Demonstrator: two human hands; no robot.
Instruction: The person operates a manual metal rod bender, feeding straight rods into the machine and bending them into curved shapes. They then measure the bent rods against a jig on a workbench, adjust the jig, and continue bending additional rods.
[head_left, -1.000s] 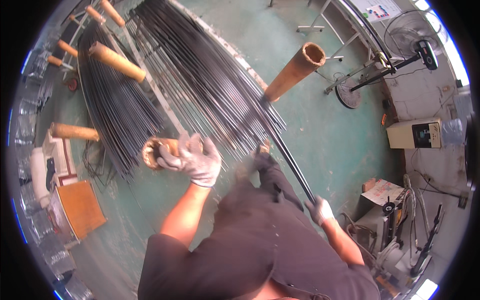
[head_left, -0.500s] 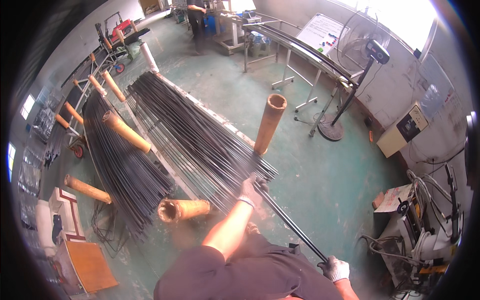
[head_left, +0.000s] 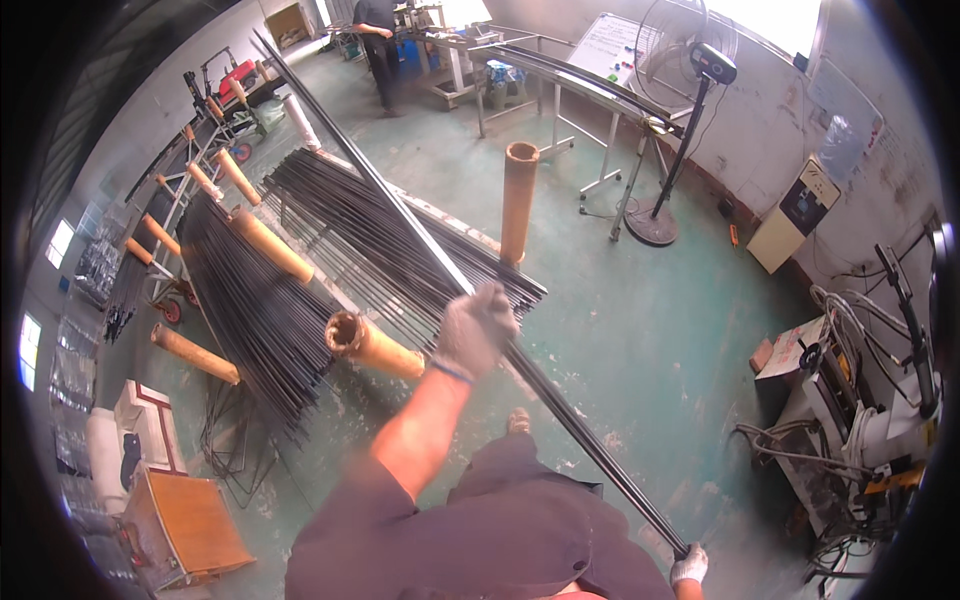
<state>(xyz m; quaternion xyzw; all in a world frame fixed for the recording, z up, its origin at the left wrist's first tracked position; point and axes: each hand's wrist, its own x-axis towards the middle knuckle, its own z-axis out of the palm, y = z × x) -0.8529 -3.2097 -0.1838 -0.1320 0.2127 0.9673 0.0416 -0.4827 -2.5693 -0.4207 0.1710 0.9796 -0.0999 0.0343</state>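
Observation:
My gloved left hand is closed around a few long, thin black rods, lifted at a slant in front of my body. At their near end, low on the right, my gloved right hand grips the same rods. Their far end reaches up to the upper left, above the stacked rods. Below and beyond my left hand lies a pile of similar black rods on a rack. To its left is a second rod pile. How many rods I hold is hard to tell.
Brown tubes stand on the rack, including an upright tube and a near tube. A floor fan and a whiteboard are at the far right. Machinery with hoses stands at right. A person works far off.
The rods have been raised off the pile, their far end now high at the upper left. My left hand has risen with them; my right hand has moved slightly lower and right.

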